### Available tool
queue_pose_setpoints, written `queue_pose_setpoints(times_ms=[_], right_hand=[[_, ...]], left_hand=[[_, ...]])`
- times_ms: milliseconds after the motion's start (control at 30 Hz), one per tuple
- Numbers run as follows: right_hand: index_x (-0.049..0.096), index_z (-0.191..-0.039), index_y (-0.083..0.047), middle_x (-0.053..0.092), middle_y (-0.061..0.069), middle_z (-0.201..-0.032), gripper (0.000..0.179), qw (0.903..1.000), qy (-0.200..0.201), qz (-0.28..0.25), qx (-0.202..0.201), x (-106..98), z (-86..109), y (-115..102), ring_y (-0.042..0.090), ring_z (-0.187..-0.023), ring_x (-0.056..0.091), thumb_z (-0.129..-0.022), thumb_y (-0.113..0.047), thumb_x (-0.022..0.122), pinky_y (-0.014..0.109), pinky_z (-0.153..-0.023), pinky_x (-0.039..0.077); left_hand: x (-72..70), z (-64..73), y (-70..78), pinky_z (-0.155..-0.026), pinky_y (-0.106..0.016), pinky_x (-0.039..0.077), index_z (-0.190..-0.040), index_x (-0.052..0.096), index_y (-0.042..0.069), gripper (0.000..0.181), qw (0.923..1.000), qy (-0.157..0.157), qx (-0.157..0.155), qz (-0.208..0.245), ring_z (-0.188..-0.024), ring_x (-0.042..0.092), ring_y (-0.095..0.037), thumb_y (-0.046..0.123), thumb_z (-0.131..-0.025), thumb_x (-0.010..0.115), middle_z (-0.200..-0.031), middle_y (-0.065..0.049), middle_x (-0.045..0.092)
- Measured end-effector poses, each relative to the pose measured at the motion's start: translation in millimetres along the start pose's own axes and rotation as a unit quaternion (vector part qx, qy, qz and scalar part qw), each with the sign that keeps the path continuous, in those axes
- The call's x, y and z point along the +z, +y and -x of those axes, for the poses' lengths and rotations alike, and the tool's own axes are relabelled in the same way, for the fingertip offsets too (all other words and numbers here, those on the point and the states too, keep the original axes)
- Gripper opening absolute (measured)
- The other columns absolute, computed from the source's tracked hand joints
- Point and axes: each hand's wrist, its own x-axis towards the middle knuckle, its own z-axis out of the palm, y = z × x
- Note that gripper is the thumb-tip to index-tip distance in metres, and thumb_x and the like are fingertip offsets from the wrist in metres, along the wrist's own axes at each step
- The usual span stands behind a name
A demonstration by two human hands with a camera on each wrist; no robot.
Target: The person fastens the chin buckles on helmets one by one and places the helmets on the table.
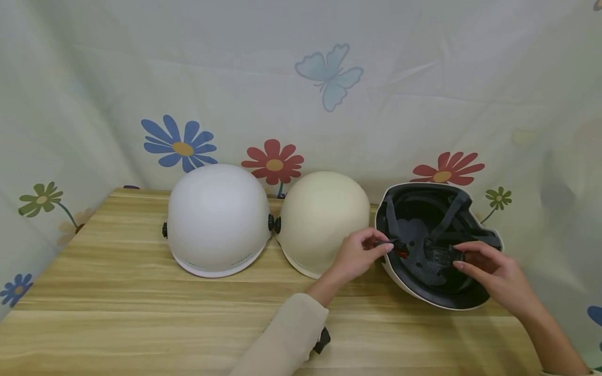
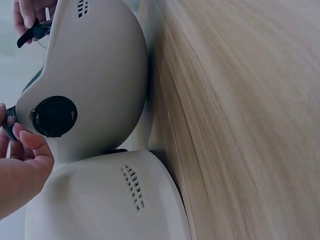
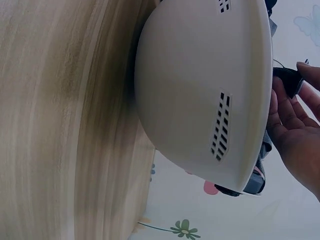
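Observation:
An upturned helmet (image 1: 414, 227) with a black lining and dark straps lies at the right of the table, its opening facing up and toward me. My left hand (image 1: 355, 256) pinches a black strap buckle (image 1: 401, 249) with a red part, over the helmet's left rim. On the opposite side, my right hand (image 1: 500, 277) pinches a black strap end (image 1: 456, 255) between thumb and fingers. The two strap pieces are apart. In the right wrist view the same black strap end (image 3: 288, 81) shows beside the pale shell (image 3: 185, 85); its exact shape is partly hidden by fingers.
A white helmet (image 1: 218, 216) and a cream helmet (image 1: 324, 214) stand dome up, side by side, left of the upturned one. A small black object (image 1: 322, 341) shows beside my left sleeve. Behind the wooden table (image 1: 117, 292) hangs a flower-printed curtain (image 1: 235, 78).

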Motion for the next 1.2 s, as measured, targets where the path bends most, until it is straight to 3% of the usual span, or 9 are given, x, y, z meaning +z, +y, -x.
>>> queue_pose_setpoints(times_ms=[267, 500, 600, 733, 833, 967, 1100, 1200], right_hand=[[0.057, -0.11, 0.004, 0.059, -0.009, -0.094, 0.028, 0.9998, 0.007, -0.012, -0.013, -4, -2.5, -3, 0.003, -0.077, 0.058, -0.083, 0.007, 0.061, 0.013, -0.065, 0.047], [0.058, -0.111, 0.002, 0.058, -0.007, -0.093, 0.03, 0.9998, 0.017, -0.006, -0.013, -8, -5.1, -6, 0.003, -0.077, 0.056, -0.081, 0.008, 0.062, 0.011, -0.064, 0.046], [0.058, -0.11, 0.002, 0.058, -0.006, -0.093, 0.031, 0.9997, 0.02, 0.001, -0.016, -8, -6.0, -7, 0.004, -0.076, 0.056, -0.081, 0.008, 0.063, 0.011, -0.064, 0.046], [0.059, -0.11, 0.002, 0.058, -0.006, -0.091, 0.03, 0.9997, 0.018, 0.011, -0.014, -7, -6.3, -8, 0.004, -0.073, 0.056, -0.081, 0.006, 0.063, 0.012, -0.062, 0.046], [0.059, -0.11, 0.001, 0.058, -0.007, -0.092, 0.029, 0.9998, 0.014, 0.012, -0.009, -5, -6.4, -8, 0.004, -0.074, 0.057, -0.082, 0.004, 0.064, 0.012, -0.062, 0.046], [0.059, -0.11, 0.001, 0.058, -0.008, -0.094, 0.028, 0.9999, 0.01, 0.01, -0.007, -4, -6.3, -7, 0.003, -0.075, 0.057, -0.082, 0.004, 0.063, 0.012, -0.063, 0.047], [0.059, -0.11, 0.0, 0.058, -0.008, -0.094, 0.028, 0.9998, 0.007, 0.017, -0.004, -4, -6.5, -8, 0.003, -0.076, 0.057, -0.083, 0.002, 0.064, 0.012, -0.064, 0.047], [0.059, -0.11, -0.001, 0.057, -0.006, -0.093, 0.027, 0.9996, 0.007, 0.027, 0.0, -3, -5.8, -8, 0.003, -0.075, 0.056, -0.083, -0.001, 0.064, 0.012, -0.064, 0.046]], left_hand=[[-2.3, -1.3, 8.9, -0.056, -0.016, 0.037, -0.091, 0.063, -0.001, 0.01, 0.9993, -0.006, 0.001, 0.037, -0.067, 0.046, -0.008, 0.008, -0.086, 0.063, -0.08, -0.007, 0.06], [-13.2, 8.3, 40.6, -0.06, -0.015, 0.04, -0.092, 0.058, -0.011, 0.009, 0.9977, 0.006, -0.004, 0.067, -0.071, 0.051, -0.01, -0.003, -0.087, 0.057, -0.085, -0.018, 0.059], [-13.3, 6.7, 33.7, -0.061, -0.015, 0.041, -0.095, 0.057, -0.011, 0.01, 0.9976, 0.017, -0.001, 0.067, -0.071, 0.05, -0.011, -0.006, -0.086, 0.056, -0.086, -0.02, 0.059], [-10.4, -0.2, 12.0, -0.058, -0.015, 0.04, -0.103, 0.058, -0.006, 0.017, 0.9971, 0.032, -0.004, 0.068, -0.068, 0.049, -0.01, -0.006, -0.085, 0.057, -0.085, -0.017, 0.06], [-10.2, -3.2, 3.5, -0.054, -0.017, 0.039, -0.112, 0.057, 0.002, 0.024, 0.9987, 0.029, 0.001, 0.041, -0.063, 0.047, -0.009, 0.002, -0.087, 0.058, -0.078, -0.009, 0.058], [-12.2, -4.7, 3.0, -0.05, -0.019, 0.037, -0.124, 0.052, 0.016, 0.034, 0.9992, -0.004, 0.026, -0.03, -0.056, 0.043, -0.01, 0.015, -0.091, 0.057, -0.067, 0.0, 0.049], [-13.3, -6.9, 4.1, -0.051, -0.02, 0.036, -0.129, 0.049, 0.022, 0.037, 0.9939, -0.049, 0.047, -0.087, -0.054, 0.042, -0.01, 0.021, -0.093, 0.055, -0.064, 0.001, 0.044], [-13.0, -8.3, 5.9, -0.057, -0.02, 0.038, -0.13, 0.049, 0.024, 0.036, 0.9889, -0.071, 0.055, -0.118, -0.061, 0.045, -0.011, 0.024, -0.094, 0.053, -0.071, 0.001, 0.048]])
